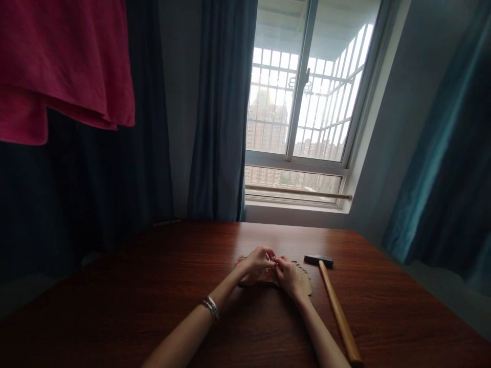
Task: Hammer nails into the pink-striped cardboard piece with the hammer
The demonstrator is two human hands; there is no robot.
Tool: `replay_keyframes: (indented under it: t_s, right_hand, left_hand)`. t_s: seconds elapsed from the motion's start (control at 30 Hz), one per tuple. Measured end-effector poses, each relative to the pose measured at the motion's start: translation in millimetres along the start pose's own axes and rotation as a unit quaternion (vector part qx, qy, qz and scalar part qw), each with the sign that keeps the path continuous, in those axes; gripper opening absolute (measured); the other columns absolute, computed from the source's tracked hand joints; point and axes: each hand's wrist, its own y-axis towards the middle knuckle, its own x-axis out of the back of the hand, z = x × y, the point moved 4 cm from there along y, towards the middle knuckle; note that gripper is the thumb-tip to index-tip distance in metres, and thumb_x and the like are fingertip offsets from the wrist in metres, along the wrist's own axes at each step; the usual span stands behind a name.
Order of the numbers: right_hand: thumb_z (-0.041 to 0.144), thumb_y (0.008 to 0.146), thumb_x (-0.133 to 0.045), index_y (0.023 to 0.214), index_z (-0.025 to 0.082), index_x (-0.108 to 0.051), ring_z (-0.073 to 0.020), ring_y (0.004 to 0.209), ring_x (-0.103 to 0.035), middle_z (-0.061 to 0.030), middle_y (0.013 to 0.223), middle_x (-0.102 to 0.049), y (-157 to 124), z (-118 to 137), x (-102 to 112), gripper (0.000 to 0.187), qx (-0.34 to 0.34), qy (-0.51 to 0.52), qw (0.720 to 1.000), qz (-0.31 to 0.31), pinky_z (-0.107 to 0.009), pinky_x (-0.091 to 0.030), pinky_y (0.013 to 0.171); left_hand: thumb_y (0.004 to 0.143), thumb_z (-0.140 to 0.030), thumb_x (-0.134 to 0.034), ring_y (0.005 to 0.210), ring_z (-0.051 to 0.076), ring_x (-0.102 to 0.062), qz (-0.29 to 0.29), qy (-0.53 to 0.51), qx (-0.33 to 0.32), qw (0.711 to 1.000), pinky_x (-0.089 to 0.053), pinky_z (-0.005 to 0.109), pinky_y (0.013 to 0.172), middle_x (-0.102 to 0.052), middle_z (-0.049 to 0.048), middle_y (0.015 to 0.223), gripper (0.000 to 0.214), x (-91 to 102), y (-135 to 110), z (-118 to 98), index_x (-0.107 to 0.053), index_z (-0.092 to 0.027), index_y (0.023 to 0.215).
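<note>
Near the far side of the table, my left hand (261, 258) and my right hand (287, 276) meet with their fingertips pinched together. Something small and partly shiny shows between them, too tiny and too covered to name. Beneath both hands lies a flat tan piece (306, 282) with small dots or holes over its surface and a row of dark marks along its far right edge. A bit of red shows at its left end. Much of its middle is hidden by my hands. A bracelet (210, 307) circles my left wrist.
A hammer (334, 296) with a dark head and long wooden handle lies right of my right arm. The reddish-brown wooden table (172, 276) reaches toward a barred window (299, 102). Blue curtains (222, 112) and a pink cloth (69, 61) hang around it.
</note>
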Motion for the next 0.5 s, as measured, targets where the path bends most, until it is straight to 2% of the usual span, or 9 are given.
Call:
replay_keyframes:
  t_s: [0.2, 0.5]
  right_hand:
    - [0.018, 0.082, -0.042, 0.079, 0.026, -0.060, -0.0136, 0.080, -0.056, -0.0003, 0.084, -0.060, -0.9, -2.5, -2.2, 0.020, 0.002, 0.002, 1.000, -0.007, -0.022, -0.040, 0.074]
    - [0.017, 0.084, -0.041, 0.077, 0.024, -0.060, -0.0137, 0.081, -0.054, -0.0010, 0.083, -0.059, -1.0, 4.5, 1.4, 0.022, -0.003, -0.016, 1.000, -0.001, -0.022, -0.040, 0.073]
  left_hand:
    - [0.068, -0.031, -0.062, 0.070, 0.014, -0.059, 0.010, -0.007, 0.008, 1.000, -0.041, 0.019, 0.058, -0.066, 0.0041, 0.076, 0.028, 1.1, -1.4, -4.0, -0.066, -0.012, 0.087]
    - [0.066, -0.029, -0.062, 0.065, 0.013, -0.056, -0.004, 0.066, 0.020, 0.998, -0.039, 0.020, 0.057, -0.065, 0.0029, 0.072, 0.023, 1.1, 2.6, -3.9, -0.066, -0.013, 0.081]
